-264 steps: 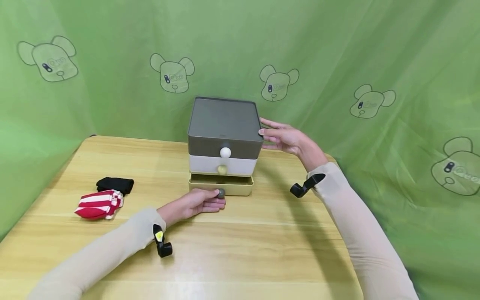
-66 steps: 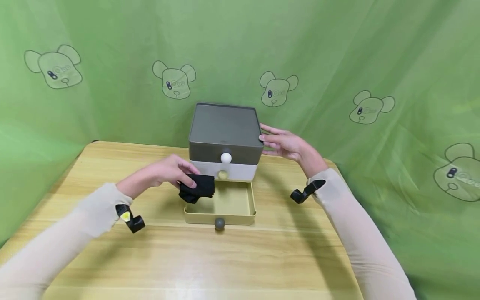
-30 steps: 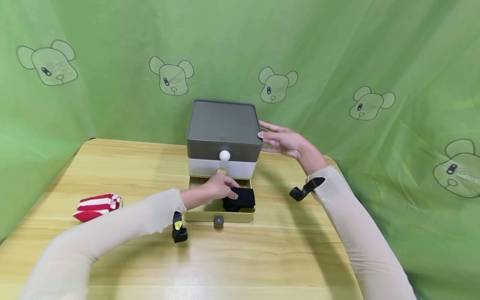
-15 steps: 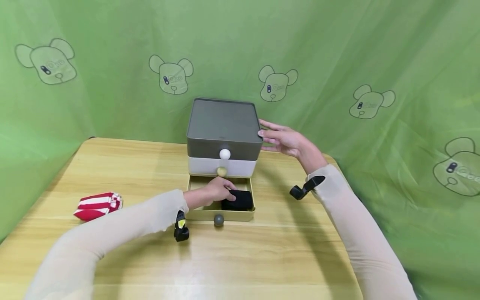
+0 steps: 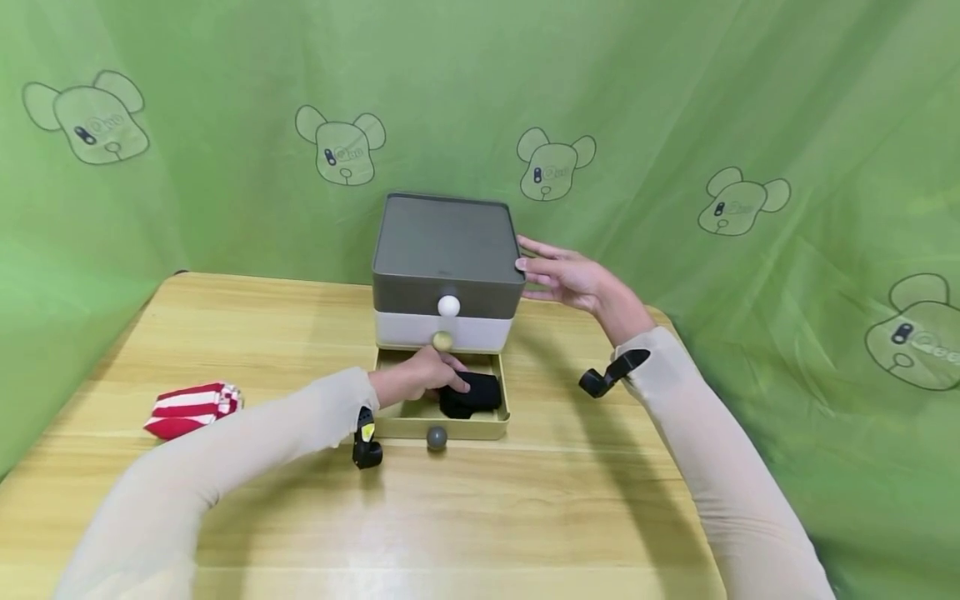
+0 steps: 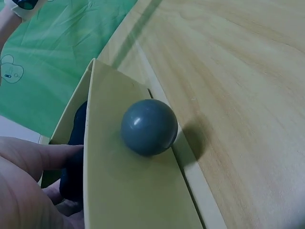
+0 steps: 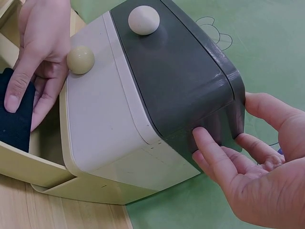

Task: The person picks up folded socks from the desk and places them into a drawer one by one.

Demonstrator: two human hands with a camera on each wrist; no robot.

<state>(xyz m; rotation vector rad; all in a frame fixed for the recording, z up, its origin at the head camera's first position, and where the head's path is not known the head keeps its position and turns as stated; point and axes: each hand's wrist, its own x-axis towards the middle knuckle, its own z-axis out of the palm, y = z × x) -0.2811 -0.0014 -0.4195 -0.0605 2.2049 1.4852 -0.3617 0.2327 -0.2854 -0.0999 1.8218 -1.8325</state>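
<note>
My left hand (image 5: 423, 375) reaches into the pulled-out bottom drawer (image 5: 472, 429) of a small three-tier drawer unit (image 5: 450, 242). Between its thumb and fingers it pinches a folded black cloth (image 5: 480, 390), which lies in the right part of the drawer; the right wrist view shows the thumb on top of the cloth (image 7: 14, 114). A round grey knob (image 6: 148, 127) sticks out from the drawer front. My right hand (image 5: 566, 277) rests with extended fingers against the right side of the unit's dark grey top tier (image 7: 176, 62).
A red-and-white striped folded cloth (image 5: 191, 408) lies on the wooden table (image 5: 480, 517) at the left. The grey and white upper drawers are closed, with a white knob (image 5: 448, 306) and a yellowish knob (image 5: 442, 340). A green curtain (image 5: 450, 75) hangs behind.
Since the oldest frame, the bottom drawer has come farther out and my left hand has carried the black cloth from the table's left into it. The right hand stays on the unit.
</note>
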